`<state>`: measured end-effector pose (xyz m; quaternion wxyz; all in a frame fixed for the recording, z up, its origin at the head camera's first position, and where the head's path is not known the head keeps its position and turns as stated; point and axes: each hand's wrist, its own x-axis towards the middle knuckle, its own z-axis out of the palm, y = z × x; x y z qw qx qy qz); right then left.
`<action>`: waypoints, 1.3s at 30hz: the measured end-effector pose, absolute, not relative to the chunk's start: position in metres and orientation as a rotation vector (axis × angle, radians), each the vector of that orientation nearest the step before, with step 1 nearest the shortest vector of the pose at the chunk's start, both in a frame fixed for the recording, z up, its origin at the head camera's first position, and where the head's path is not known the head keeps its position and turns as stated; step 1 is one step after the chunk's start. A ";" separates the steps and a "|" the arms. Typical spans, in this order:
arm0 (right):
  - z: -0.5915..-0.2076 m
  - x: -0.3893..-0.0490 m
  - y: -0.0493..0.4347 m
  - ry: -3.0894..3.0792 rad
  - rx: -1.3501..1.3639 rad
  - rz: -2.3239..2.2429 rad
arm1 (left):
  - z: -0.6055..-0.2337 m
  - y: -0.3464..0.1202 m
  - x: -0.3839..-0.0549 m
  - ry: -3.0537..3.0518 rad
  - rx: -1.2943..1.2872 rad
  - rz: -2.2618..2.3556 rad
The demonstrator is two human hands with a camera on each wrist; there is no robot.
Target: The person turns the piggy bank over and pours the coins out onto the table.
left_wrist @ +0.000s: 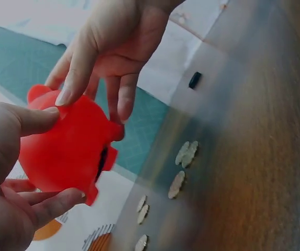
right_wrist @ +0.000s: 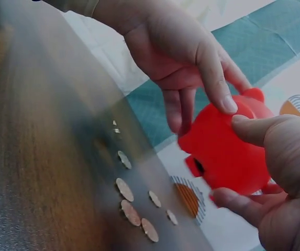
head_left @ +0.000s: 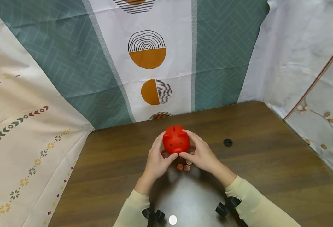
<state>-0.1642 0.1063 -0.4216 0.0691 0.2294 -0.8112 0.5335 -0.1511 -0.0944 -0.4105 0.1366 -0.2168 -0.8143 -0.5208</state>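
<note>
A red piggy bank [head_left: 176, 140] is held between both hands, lifted off the table with its snout toward me and the coin slot on top. My left hand [head_left: 157, 156] grips its left side, thumb near the snout. On the other side my right hand [head_left: 201, 153] grips it the same way. In the left wrist view, a dark opening [left_wrist: 102, 162] shows on the underside between the feet. Several coins [head_left: 186, 167] lie on the table beneath the bank, partly hidden by it and the hands in the head view.
A round black plug [head_left: 228, 142] lies on the wooden table [head_left: 112, 176], right of the hands. Patterned cloth [head_left: 223, 56] hangs behind the table's back edge, with more cloth at the left and right. Bright glare falls on the tabletop between the forearms.
</note>
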 end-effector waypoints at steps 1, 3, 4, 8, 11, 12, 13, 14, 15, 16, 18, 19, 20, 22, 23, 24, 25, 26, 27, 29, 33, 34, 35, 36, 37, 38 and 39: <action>-0.419 -0.164 0.106 -2.415 0.706 1.590 | -0.406 -0.093 -0.150 -2.324 -0.644 -1.506; -0.414 -0.164 0.106 -2.357 0.742 1.552 | -0.400 -0.092 -0.150 -2.263 -0.677 -1.480; -0.411 -0.164 0.106 -2.323 0.762 1.535 | -0.398 -0.092 -0.150 -2.240 -0.688 -1.452; -0.386 -0.153 0.104 -2.238 0.802 1.526 | -0.390 -0.092 -0.150 -2.191 -0.712 -1.383; -0.369 -0.143 0.102 -2.227 0.800 1.542 | -0.388 -0.092 -0.150 -2.194 -0.718 -1.371; -0.367 -0.141 0.102 -2.232 0.799 1.542 | -0.389 -0.093 -0.150 -2.200 -0.715 -1.371; -0.368 -0.142 0.102 -2.241 0.794 1.540 | -0.389 -0.093 -0.150 -2.206 -0.711 -1.372; -0.371 -0.143 0.102 -2.247 0.790 1.541 | -0.394 -0.095 -0.153 -2.213 -0.709 -1.369; -0.374 -0.145 0.102 -2.254 0.785 1.543 | -0.395 -0.095 -0.153 -2.218 -0.705 -1.371; -0.379 -0.147 0.102 -2.260 0.779 1.546 | -0.396 -0.096 -0.153 -2.224 -0.701 -1.374; -0.390 -0.153 0.103 -2.271 0.772 1.548 | -0.398 -0.096 -0.153 -2.237 -0.694 -1.375; -0.396 -0.156 0.103 -2.273 0.770 1.550 | -0.399 -0.097 -0.153 -2.244 -0.690 -1.374; -0.401 -0.159 0.103 -2.274 0.769 1.552 | -0.400 -0.097 -0.153 -2.251 -0.686 -1.372; -0.408 -0.163 0.103 -2.273 0.769 1.555 | -0.401 -0.098 -0.153 -2.260 -0.685 -1.368; -0.411 -0.164 0.104 -2.274 0.769 1.554 | -0.401 -0.099 -0.153 -2.263 -0.685 -1.366; -0.412 -0.165 0.104 -2.272 0.770 1.556 | -0.401 -0.099 -0.153 -2.267 -0.685 -1.366; -0.413 -0.166 0.104 -2.272 0.771 1.555 | -0.400 -0.099 -0.153 -2.270 -0.684 -1.365; -0.414 -0.166 0.104 -2.271 0.773 1.555 | -0.400 -0.100 -0.153 -2.277 -0.682 -1.365; -0.415 -0.166 0.104 -2.273 0.774 1.553 | -0.400 -0.101 -0.152 -2.284 -0.677 -1.364; -0.417 -0.167 0.104 -2.278 0.778 1.548 | -0.399 -0.102 -0.152 -2.301 -0.653 -1.366; -0.419 -0.167 0.103 -2.311 0.768 1.536 | -0.399 -0.106 -0.152 -2.362 -0.584 -1.348; -0.419 -0.167 0.102 -2.322 0.761 1.533 | -0.399 -0.107 -0.152 -2.376 -0.570 -1.347; -0.419 -0.166 0.101 -2.334 0.753 1.533 | -0.399 -0.108 -0.152 -2.389 -0.560 -1.346; -0.419 -0.166 0.100 -2.343 0.745 1.534 | -0.399 -0.109 -0.152 -2.402 -0.552 -1.344; -0.419 -0.166 0.100 -2.351 0.740 1.536 | -0.399 -0.110 -0.152 -2.408 -0.547 -1.348; -0.420 -0.166 0.098 -2.357 0.735 1.538 | -0.399 -0.111 -0.152 -2.412 -0.541 -1.354; -0.420 -0.166 0.097 -2.363 0.731 1.543 | -0.400 -0.113 -0.152 -2.414 -0.535 -1.362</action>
